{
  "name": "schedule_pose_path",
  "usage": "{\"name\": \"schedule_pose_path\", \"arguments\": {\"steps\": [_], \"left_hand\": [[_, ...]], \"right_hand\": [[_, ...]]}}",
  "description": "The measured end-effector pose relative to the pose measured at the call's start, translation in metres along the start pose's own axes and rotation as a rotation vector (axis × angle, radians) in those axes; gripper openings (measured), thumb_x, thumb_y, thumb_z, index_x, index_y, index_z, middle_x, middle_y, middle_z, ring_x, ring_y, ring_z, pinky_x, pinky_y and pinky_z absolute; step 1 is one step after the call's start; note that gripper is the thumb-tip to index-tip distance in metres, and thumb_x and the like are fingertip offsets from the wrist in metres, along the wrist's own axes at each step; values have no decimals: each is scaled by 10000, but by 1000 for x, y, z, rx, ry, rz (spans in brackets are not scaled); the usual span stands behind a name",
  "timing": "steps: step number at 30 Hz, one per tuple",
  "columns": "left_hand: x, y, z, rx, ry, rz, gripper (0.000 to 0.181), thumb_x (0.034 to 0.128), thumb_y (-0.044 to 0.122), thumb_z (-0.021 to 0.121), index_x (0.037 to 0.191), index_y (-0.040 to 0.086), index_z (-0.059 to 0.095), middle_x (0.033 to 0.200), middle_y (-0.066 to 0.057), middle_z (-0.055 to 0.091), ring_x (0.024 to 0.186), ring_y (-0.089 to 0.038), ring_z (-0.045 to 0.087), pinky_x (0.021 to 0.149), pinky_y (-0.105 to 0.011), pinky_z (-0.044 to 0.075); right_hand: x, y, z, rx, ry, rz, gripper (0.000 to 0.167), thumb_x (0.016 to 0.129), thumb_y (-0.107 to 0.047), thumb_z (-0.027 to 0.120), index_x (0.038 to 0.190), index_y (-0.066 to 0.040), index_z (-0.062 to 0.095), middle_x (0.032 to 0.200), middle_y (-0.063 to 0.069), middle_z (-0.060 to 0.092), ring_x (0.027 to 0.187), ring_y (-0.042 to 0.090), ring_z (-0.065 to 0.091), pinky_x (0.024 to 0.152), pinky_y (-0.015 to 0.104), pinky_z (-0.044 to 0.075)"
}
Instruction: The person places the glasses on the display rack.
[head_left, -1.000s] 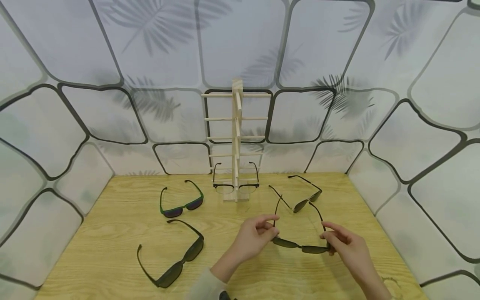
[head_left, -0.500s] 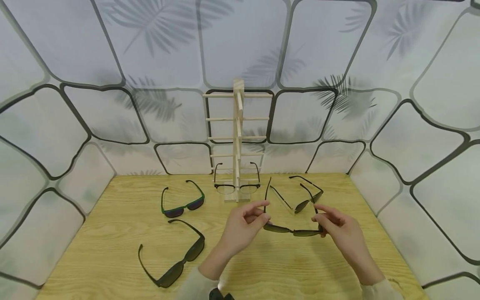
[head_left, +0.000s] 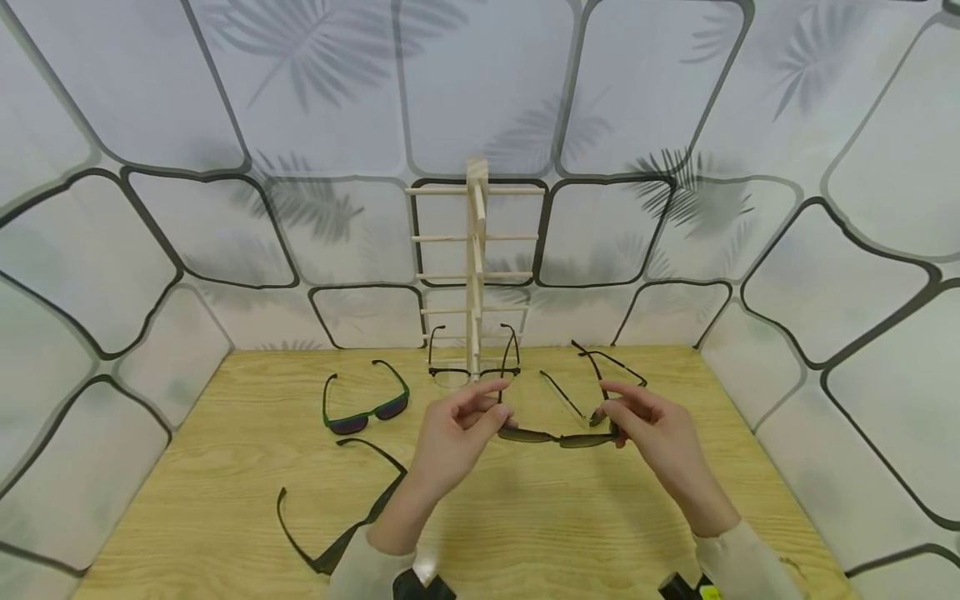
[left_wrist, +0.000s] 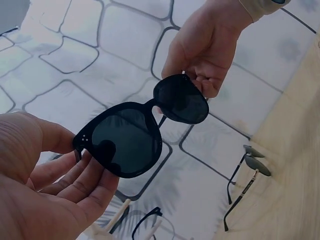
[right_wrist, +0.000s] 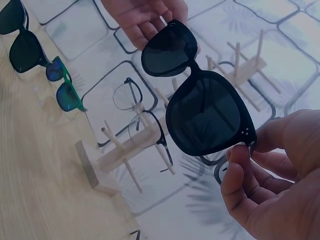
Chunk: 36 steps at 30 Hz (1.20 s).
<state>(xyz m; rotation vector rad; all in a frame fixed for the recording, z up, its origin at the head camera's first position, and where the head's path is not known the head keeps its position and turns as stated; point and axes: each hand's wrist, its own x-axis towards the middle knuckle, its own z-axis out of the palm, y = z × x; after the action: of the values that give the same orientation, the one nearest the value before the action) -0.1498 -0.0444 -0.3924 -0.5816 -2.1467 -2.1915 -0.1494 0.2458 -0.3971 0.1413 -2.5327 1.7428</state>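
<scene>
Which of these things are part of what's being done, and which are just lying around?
Part of the job:
black sunglasses, held up by the left hand and right hand
wooden rack, probably, since clear glasses sit on it

Just lying on the table:
green-framed sunglasses
second black pair
thin-armed sunglasses

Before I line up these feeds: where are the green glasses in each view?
Head: green glasses left of picture centre, on the table.
Left wrist: not in it.
Right wrist: green glasses in the upper left.
Shared landmark: the held pair, visible in all three.
</scene>
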Motion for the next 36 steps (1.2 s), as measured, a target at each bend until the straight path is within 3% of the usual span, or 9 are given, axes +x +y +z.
{"name": "schedule_pose_path", "arguments": {"steps": [5, 9, 14, 21, 27, 32, 36], "left_hand": [[0, 2, -11, 21, 30, -2, 341, 1034, 74, 672, 1374, 47, 683, 1035, -236, 766, 880, -131, 786, 803, -215, 607], [0, 5, -21, 34, 58, -26, 347, 1040, 81, 664, 1386, 60, 678, 1046, -204, 775, 886, -102, 781, 862, -231, 611], [0, 8, -30, 36, 87, -15, 344, 1043, 68, 655, 1386, 56, 678, 1072, -225, 765, 899, -107, 782, 868, -256, 622], [1, 11, -41, 15, 137, -33, 339, 1036, 36, 652, 1373, 41, 684, 1102, -270, 749, 911, -88, 766, 902, -279, 632], [2, 13, -50, 8, 170, -32, 343, 1041, 50, 652, 1383, 40, 681, 1078, -156, 781, 921, -98, 770, 912, -286, 632], [6, 12, -57, 7, 181, -24, 329, 1044, 77, 659, 1370, 40, 687, 1047, -43, 795, 935, -100, 771, 917, -285, 631], [10, 10, -63, -3, 194, -24, 316, 1048, 78, 654, 1359, 38, 689, 1059, -58, 790, 938, -107, 771, 931, -279, 626]], "right_hand": [[10, -7, 7, 19, -28, -24, 425, 1049, -268, 688, 1434, -92, 648, 1047, -44, 790, 719, 174, 676, 687, 316, 609], [17, -15, 15, 26, -44, -19, 413, 1043, -289, 697, 1428, -142, 662, 1030, -88, 779, 738, 210, 685, 705, 327, 615], [23, -24, 22, 47, -54, -7, 416, 1039, -296, 703, 1430, -160, 661, 1023, -121, 767, 759, 161, 682, 711, 323, 630], [31, -37, 33, 74, -66, 6, 401, 1039, -300, 702, 1411, -153, 675, 1019, -78, 772, 731, 151, 675, 619, 282, 566], [41, -43, 41, 67, -74, -5, 392, 1041, -309, 696, 1413, -188, 673, 1053, -50, 771, 753, 200, 683, 674, 314, 588], [50, -43, 48, 121, -78, -14, 383, 1044, -242, 690, 1414, -147, 672, 1074, 31, 775, 738, 177, 671, 709, 304, 604], [56, -46, 53, 137, -84, 2, 392, 1041, -245, 696, 1420, -150, 671, 1067, 28, 764, 732, 153, 663, 726, 303, 603]]}}
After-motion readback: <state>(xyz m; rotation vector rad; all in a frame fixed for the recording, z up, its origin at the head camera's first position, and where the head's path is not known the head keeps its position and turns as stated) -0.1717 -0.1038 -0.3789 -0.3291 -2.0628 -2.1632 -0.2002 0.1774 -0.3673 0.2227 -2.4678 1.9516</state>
